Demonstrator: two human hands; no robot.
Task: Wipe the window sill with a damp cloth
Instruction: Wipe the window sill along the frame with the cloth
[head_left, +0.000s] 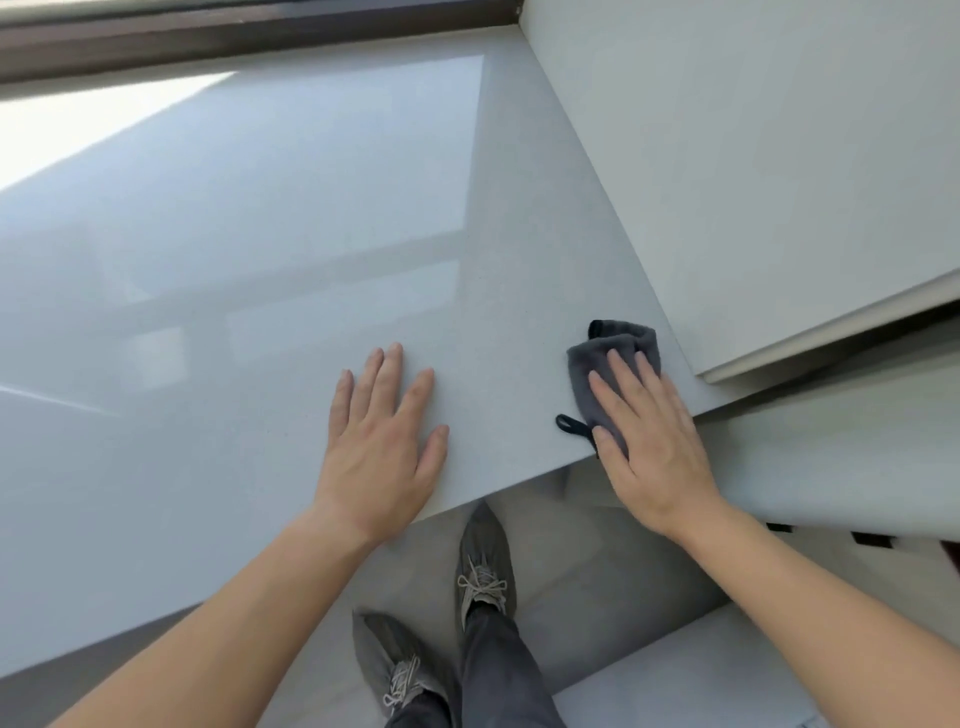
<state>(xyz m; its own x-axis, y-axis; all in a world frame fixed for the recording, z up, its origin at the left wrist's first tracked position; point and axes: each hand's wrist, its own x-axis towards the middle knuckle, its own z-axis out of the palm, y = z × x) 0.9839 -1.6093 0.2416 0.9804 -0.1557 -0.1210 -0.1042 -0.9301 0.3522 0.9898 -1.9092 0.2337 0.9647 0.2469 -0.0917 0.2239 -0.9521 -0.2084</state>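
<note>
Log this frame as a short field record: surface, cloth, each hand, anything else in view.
surface: window sill, pale and glossy, sunlit patch at far left
cloth: grey cloth, bunched, near the sill's right front corner
right hand: flat on the cloth, pressing it to the sill
left hand: open, palm down on bare sill
other: grey shoes on the floor below

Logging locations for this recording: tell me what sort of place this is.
Probably a room indoors at a window: a wide glossy window sill, a dark window frame behind it, and a white wall panel beside.
</note>
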